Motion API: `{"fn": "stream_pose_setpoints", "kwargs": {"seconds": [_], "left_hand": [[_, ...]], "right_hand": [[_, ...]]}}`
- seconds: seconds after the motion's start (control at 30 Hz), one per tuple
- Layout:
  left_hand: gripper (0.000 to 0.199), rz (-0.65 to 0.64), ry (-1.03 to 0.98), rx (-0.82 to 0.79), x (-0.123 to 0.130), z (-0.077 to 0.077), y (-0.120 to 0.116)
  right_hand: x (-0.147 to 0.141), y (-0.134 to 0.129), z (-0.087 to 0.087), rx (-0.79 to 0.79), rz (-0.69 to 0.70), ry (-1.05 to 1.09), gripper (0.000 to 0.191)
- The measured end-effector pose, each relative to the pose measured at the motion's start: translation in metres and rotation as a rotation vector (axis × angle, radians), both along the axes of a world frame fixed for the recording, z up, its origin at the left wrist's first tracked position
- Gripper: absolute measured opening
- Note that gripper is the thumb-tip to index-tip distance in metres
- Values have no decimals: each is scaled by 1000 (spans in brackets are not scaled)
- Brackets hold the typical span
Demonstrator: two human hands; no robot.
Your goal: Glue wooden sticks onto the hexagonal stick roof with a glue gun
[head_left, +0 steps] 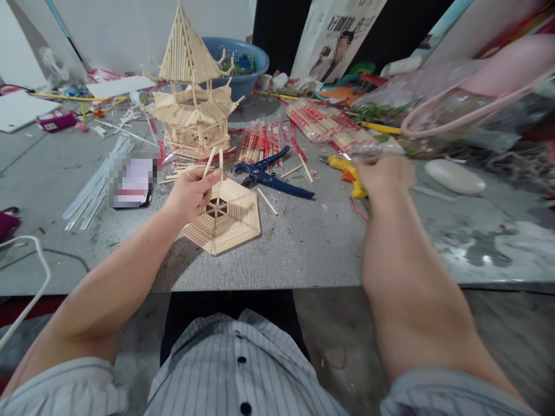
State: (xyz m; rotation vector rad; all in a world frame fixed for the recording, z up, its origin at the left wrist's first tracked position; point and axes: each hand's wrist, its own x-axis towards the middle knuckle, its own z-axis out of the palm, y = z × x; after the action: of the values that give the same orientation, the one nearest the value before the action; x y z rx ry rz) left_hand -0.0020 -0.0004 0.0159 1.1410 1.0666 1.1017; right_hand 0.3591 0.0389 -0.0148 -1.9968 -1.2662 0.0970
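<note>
My left hand [197,188] is closed, pinching two short wooden sticks [221,164] that point upward. Just below it lies a flat hexagonal panel of wooden sticks [236,222] with a spoked opening at its centre; whether the sticks touch the panel is hidden by the fingers. To the right, my right hand [385,173], slightly blurred, has its fingers closed at the back of a yellow glue gun [353,173] with an orange trigger. Its nozzle faces left. Between the hands rests a pair of blue-handled cutters [277,179].
A wooden-stick pagoda [195,110] stands behind my left hand, before a blue basin [255,63]. Clear glue sticks [97,185] and a phone [134,182] lie left. Packaged sticks [321,118] lie at the back, and a white oval object [455,176] at right.
</note>
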Motion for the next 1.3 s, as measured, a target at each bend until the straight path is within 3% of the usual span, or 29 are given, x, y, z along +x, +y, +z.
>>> {"fn": "stream_pose_setpoints", "kwargs": {"seconds": [0.03,0.07,0.13,0.2,0.3,0.43,0.53,0.6,0.7,0.77,0.87,1.3], "left_hand": [[21,2,1,-2,0,0,0],[20,4,1,-1,0,-1,0],[19,9,2,3,1,-1,-1],[18,12,0,2,2,-2,-1],[18,5,-7,3,2,-3,-2],[19,-17,-41,2,3,-3,-3],[19,-20,-54,-5,5,-2,-4],[20,-14,-50,-12,6,0,-5],[20,-14,-21,-23,8,0,-7],[19,-22,6,-23,9,-1,-8],[20,-32,32,-27,11,-5,-8],[20,-55,159,10,18,-7,-12]], "right_hand": [[-15,-2,3,-29,-31,-45,33],[-33,-4,6,-39,25,-90,26],[-74,-11,9,-4,295,-163,21],[-111,-20,7,-79,547,-203,21],[-144,-29,-1,-216,655,-281,21],[-147,-30,-7,-309,628,-296,25],[-141,-27,-4,-236,617,-173,23],[-141,-28,1,-131,627,32,17],[-148,-33,9,-43,699,525,16],[-156,-39,13,-69,741,822,23],[-168,-48,17,-143,742,1049,31],[-178,-54,13,-143,796,1069,31]]}}
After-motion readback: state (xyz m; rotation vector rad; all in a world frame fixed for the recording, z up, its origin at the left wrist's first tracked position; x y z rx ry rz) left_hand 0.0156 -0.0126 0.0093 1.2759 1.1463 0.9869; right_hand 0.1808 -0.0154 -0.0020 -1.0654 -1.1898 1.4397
